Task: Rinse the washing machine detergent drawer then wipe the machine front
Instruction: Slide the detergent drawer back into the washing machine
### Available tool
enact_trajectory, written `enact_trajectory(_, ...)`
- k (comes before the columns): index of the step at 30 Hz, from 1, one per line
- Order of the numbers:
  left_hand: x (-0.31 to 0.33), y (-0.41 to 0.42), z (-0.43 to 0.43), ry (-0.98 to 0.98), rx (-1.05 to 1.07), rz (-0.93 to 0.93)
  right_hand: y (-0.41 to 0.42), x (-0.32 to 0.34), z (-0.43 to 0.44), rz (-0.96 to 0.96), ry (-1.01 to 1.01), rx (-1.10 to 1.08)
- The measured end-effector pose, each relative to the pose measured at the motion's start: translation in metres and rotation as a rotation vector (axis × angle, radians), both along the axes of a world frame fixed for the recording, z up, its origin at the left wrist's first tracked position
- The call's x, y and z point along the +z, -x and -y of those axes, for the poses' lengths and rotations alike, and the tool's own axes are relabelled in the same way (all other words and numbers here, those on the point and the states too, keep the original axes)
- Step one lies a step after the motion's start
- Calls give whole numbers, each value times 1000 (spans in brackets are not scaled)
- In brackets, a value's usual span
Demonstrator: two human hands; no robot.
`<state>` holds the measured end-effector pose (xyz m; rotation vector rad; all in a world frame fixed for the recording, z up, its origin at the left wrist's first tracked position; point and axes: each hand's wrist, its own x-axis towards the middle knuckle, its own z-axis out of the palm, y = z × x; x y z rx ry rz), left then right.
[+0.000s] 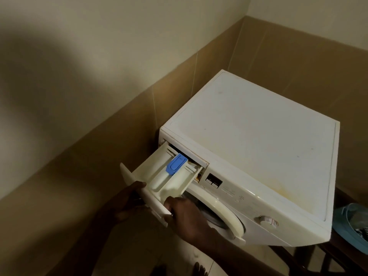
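White plastic detergent drawer [159, 172], pulled out; blue rounded cap [177, 163] in its middle compartment. Gripped at the front by left hand [127, 200] and right hand [186, 215]

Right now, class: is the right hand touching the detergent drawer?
Touching. The head view shows the right hand with fingers curled over the front panel of the pulled-out detergent drawer, no gap.

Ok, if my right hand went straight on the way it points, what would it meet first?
The detergent drawer: the right hand grips the near end of its front panel. Beyond that probably the left hand, though depth is unclear.
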<state>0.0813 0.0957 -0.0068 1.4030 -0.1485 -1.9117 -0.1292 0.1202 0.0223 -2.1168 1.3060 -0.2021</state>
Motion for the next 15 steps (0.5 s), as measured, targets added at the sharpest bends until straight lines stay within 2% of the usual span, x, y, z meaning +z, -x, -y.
enact_trajectory(4,3,-9,11,-35,-13,8,-10,5,4,-19,-13,-12)
enact_trajectory(9,-6,-23,14,-15,-36,-70,-18,7,1,-7,22,-35)
enact_trajectory(15,-3,-16,15,-51,-27,-47,-14,1,-2,18,64,-62)
